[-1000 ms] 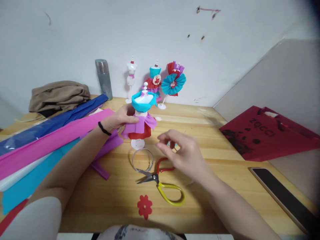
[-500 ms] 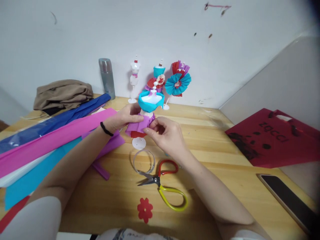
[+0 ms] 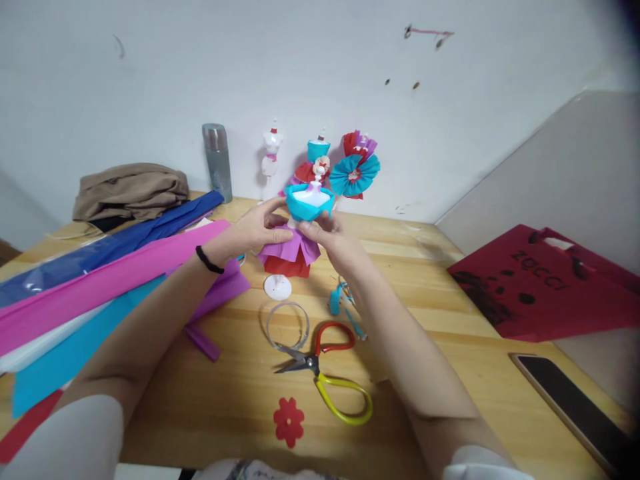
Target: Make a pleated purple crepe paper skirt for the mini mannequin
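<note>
A small white dress-form mannequin point(image 3: 311, 195) stands tilted between my hands, wearing a turquoise crepe-paper top point(image 3: 303, 210) and a purple paper skirt point(image 3: 287, 247) over a red layer point(image 3: 289, 267). My left hand point(image 3: 263, 227) grips its waist from the left, thumb on the top of the purple skirt. From the other side, my right hand point(image 3: 336, 241) closes on the waist too, its thumb at the skirt's upper edge. The round white base point(image 3: 277, 287) shows below the skirt. Nearer me lie a clear tape ring point(image 3: 270, 330), scissors point(image 3: 313, 362) and a red paper flower point(image 3: 289, 422).
Three other mannequins stand by the wall, one with a turquoise paper rosette point(image 3: 355, 175). Crepe-paper sheets point(image 3: 125, 270) and a brown cloth point(image 3: 130, 190) lie left, near a grey flask point(image 3: 217, 163). On the right are a red bag point(image 3: 540, 287) and a phone point(image 3: 565, 400). Turquoise scraps point(image 3: 336, 300) lie near my right wrist.
My right hand has moved up from the skirt's side edge to the waist. The purple skirt now spreads across the front with more red showing beneath, and the mannequin has shifted slightly right.
</note>
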`<state>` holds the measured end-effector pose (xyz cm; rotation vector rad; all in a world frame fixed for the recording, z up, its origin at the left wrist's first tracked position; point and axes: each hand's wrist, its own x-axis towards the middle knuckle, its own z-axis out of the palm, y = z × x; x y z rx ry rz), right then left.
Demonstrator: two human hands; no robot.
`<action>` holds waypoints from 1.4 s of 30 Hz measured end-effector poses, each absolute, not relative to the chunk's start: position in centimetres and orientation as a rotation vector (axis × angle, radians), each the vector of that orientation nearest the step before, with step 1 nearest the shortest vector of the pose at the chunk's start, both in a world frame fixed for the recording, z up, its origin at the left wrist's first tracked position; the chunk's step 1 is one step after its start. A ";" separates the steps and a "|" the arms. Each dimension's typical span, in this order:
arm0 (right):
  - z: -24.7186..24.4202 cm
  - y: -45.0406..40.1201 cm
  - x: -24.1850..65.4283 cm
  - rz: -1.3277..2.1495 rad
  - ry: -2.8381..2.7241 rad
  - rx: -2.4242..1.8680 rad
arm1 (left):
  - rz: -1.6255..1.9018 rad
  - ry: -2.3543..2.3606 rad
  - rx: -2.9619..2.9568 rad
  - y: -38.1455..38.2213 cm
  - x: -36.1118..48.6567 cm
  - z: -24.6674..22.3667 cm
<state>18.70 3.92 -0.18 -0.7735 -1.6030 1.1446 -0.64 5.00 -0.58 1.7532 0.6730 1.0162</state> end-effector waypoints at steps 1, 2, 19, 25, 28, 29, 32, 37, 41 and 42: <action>-0.2 4.0 18.5 1.174 -1.556 -0.761 | 1.004 0.722 1.770 4.8 -0.7 -0.3; -0.2 4.0 18.4 1.191 -1.513 -0.753 | 0.993 0.775 1.797 4.6 -0.8 -0.1; 0.0 4.0 19.7 1.296 -1.339 -0.731 | 0.821 1.111 2.049 2.7 -3.0 3.0; -0.1 3.9 19.6 1.251 -1.367 -0.729 | 0.689 1.087 2.175 2.2 -3.9 4.0; -0.1 3.9 19.4 1.211 -1.372 -0.754 | 0.619 1.131 2.200 1.9 -3.1 3.8; -0.1 3.8 19.4 1.201 -1.373 -0.765 | 0.602 1.133 2.185 1.7 -2.7 3.7; -0.1 3.7 19.3 1.183 -1.382 -0.785 | 0.562 1.104 2.117 1.1 -2.0 3.9; -0.2 3.7 19.2 1.197 -1.409 -0.744 | 0.615 1.008 2.042 0.4 -2.3 5.0; -0.2 3.6 19.1 1.176 -1.466 -0.719 | 0.748 1.064 1.952 1.1 -2.5 4.4; -0.1 3.5 19.0 1.164 -1.476 -0.725 | 0.830 1.092 1.927 1.3 -2.4 4.0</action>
